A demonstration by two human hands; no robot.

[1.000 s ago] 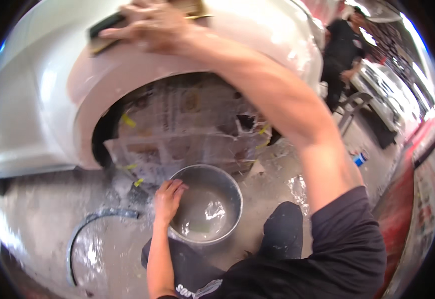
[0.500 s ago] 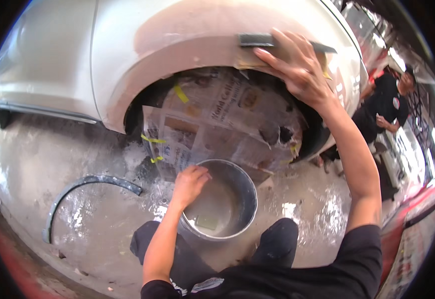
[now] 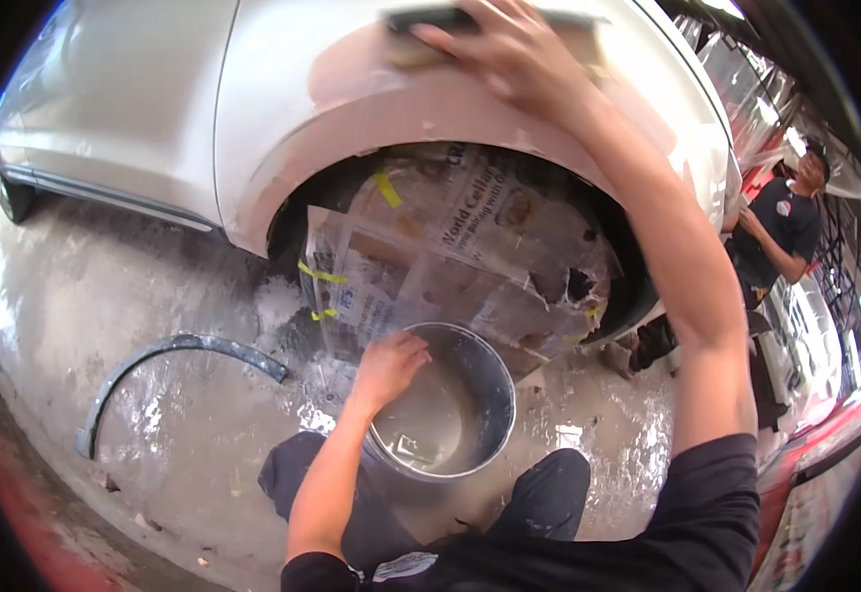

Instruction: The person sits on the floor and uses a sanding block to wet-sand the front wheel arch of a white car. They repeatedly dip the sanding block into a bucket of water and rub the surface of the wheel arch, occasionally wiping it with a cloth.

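My right hand (image 3: 514, 61) is closed round a long dark sanding block (image 3: 430, 20), blurred by motion. Tan sandpaper (image 3: 413, 55) shows below the block. It presses on the white car's fender (image 3: 283, 89), above the wheel arch, where the surface has dull pinkish-brown patches. Over the left rim of a dark round bucket (image 3: 495, 395) hangs my left hand (image 3: 391, 370), its fingers curled together; whether anything is in them is hidden. Cloudy water (image 3: 435, 419) stands in the bucket, with a flat rectangular piece (image 3: 409, 446) faintly visible in it.
Newspaper (image 3: 421, 247) held with yellow tape covers the wheel. A curved dark trim strip (image 3: 144, 365) lies on the wet floor at left. My knees (image 3: 549, 488) flank the bucket. Another person (image 3: 781, 227) in black is at the right, beyond the car's end.
My right hand and the sanding block have moved up and left, from the arch edge to higher on the fender. My left hand stays over the bucket. The view has shifted slightly.
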